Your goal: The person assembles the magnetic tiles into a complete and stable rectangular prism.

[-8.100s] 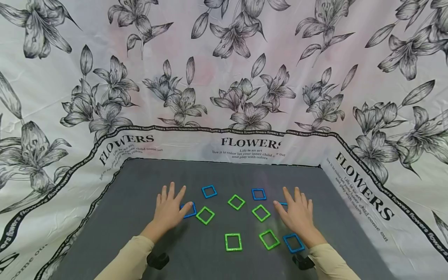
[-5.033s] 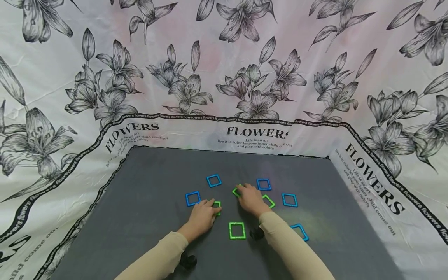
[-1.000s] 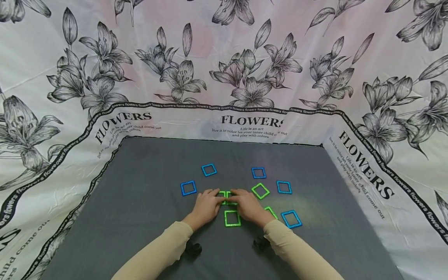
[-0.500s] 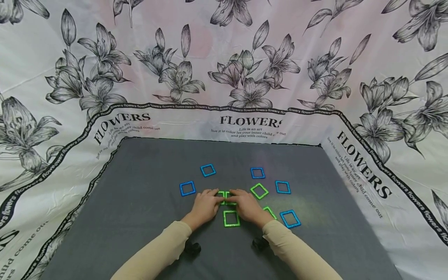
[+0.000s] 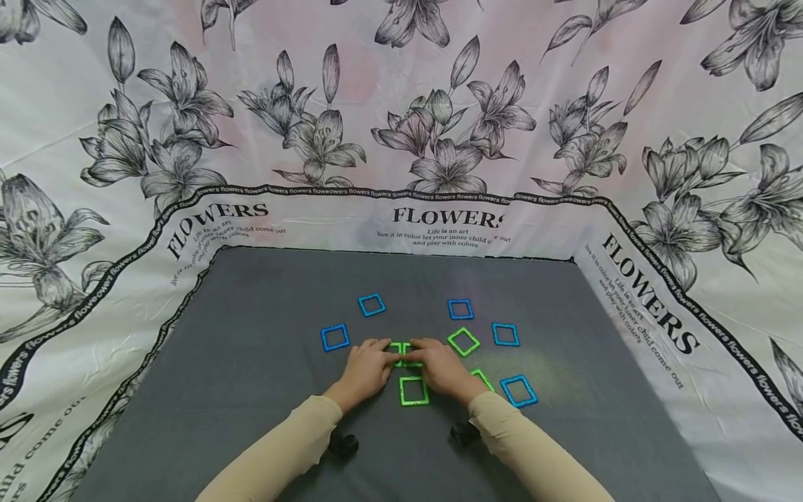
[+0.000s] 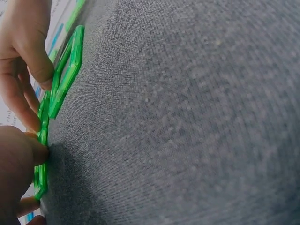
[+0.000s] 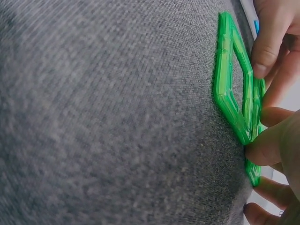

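Note:
In the head view my left hand point(image 5: 366, 369) pinches a green square frame tile point(image 5: 396, 345). My right hand point(image 5: 445, 369) pinches a second green tile point(image 5: 410, 364) right beside it, edge to edge. Both lie at the table's middle, partly covered by fingers. Just in front of them is a third green square tile point(image 5: 414, 403), which also shows in the left wrist view point(image 6: 75, 61) and the right wrist view point(image 7: 225, 70). Another green tile point(image 5: 483, 378) is partly hidden behind my right hand, and one more green tile point(image 5: 455, 334) lies turned cornerwise beyond it.
Blue square tiles lie around on the grey tabletop point(image 5: 251, 390): back left point(image 5: 369, 297), left point(image 5: 337, 347), back right point(image 5: 461, 318), right point(image 5: 507, 345) and front right point(image 5: 525, 403). A white flower-printed cloth point(image 5: 351, 216) borders the table at the back and sides.
My hands, first spread apart, have come to the middle and brought two green tiles together side by side. Over the last second hands and tiles hold nearly still.

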`<control>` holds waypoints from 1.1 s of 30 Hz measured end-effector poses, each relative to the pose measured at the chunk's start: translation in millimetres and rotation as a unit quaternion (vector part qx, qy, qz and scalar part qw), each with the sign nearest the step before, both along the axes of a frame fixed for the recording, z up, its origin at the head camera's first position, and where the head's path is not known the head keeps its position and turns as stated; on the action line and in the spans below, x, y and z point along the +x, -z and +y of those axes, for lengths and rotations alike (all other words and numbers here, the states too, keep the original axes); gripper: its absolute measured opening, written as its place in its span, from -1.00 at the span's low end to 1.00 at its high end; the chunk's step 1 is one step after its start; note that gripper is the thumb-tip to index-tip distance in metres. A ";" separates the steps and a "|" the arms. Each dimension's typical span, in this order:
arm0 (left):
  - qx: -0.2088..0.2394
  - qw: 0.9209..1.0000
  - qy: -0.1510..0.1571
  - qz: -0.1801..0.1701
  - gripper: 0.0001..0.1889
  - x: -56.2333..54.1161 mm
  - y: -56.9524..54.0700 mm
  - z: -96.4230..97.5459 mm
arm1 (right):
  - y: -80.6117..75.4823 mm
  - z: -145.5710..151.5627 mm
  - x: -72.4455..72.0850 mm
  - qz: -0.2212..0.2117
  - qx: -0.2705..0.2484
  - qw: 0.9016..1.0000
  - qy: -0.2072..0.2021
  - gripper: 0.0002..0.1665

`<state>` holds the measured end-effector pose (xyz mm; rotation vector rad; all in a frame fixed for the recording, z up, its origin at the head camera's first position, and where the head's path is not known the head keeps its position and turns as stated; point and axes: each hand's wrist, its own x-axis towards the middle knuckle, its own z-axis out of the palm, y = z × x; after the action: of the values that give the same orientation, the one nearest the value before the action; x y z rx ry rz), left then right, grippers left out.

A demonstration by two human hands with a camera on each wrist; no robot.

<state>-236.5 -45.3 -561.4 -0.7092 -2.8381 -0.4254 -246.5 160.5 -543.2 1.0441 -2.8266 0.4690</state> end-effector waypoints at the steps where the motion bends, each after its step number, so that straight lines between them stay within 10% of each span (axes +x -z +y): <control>1: 0.001 1.000 0.001 0.000 -0.72 0.0 -0.2 -0.2 | 0.2 -0.4 0.1 -0.003 -0.002 1.000 0.003 -0.45; 12: 0.109 0.994 -0.015 0.010 -0.63 -15.7 -5.3 -32.1 | 5.4 0.0 1.7 -0.001 -0.011 1.000 0.001 -0.50; 19: 0.023 0.993 -0.099 -0.051 -0.50 -36.9 -20.9 -73.7 | 3.8 2.3 -0.4 0.012 -0.020 1.000 -0.009 -0.47; 33: -0.049 0.989 -0.072 -0.119 -0.53 -39.3 -26.7 -81.5 | 2.8 2.2 0.2 -0.005 -0.018 1.000 -0.002 -0.48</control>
<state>-275.8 -126.8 -534.7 -0.4945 -3.1284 -0.3720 -246.2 162.7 -546.0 1.0439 -2.8150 0.5239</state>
